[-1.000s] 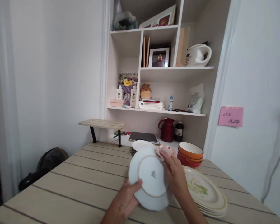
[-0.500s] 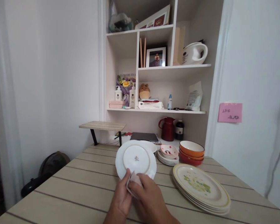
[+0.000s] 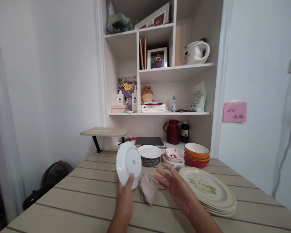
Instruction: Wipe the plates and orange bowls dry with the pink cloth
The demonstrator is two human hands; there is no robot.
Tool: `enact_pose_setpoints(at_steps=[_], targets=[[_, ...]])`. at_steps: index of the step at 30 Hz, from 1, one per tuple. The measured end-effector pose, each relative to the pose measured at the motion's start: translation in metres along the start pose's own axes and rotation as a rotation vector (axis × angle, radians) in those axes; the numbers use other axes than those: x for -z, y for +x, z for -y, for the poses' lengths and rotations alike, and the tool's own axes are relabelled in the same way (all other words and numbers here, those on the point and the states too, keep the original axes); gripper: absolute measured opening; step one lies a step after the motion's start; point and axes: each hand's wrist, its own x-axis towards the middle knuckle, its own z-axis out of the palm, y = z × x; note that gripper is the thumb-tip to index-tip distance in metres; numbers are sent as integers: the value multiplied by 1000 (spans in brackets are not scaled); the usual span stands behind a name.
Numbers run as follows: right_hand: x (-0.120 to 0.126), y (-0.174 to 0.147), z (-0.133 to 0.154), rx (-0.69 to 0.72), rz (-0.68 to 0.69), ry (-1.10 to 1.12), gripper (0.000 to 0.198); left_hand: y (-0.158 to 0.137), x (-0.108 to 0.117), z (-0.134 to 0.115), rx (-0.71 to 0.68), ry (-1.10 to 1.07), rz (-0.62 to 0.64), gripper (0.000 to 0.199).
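Note:
My left hand grips a white plate by its lower edge, thumb across the underside, which faces me with a small printed mark. The plate is tilted up above the table. A crumpled pale pink cloth is between my hands, low over or on the tabletop; I cannot tell which. My right hand is open with fingers spread, apart from the cloth and holding nothing. It is nearest to a stack of cream oval plates with a yellow rim and green floral print, partly hidden by my wrist.
Behind stand a stack of round plates, small dishes with a pink-dotted bowl on top, and stacked orange and red bowls. A red jug is farther back. A small raised wooden shelf stands at the left.
The cloth has left my hands. My right hand has opened and moved right, while my left hand has turned the plate and shifted it left. The view has shifted slightly.

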Motion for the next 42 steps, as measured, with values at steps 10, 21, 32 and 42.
enact_pose_setpoints(at_steps=[10, 21, 32, 42], targets=[[-7, -5, -6, -277, -75, 445, 41, 11, -1, 31, -615, 1369, 1015, 70], [26, 20, 10, 104, -497, 587, 64, 28, 14, 47, -836, 1284, 63, 72], [39, 22, -2, 6, -553, 472, 53, 25, 19, 53, -623, 1199, 325, 39], [9, 7, -13, -235, -377, 417, 45, 3, 8, 34, -895, 1178, 356, 43]])
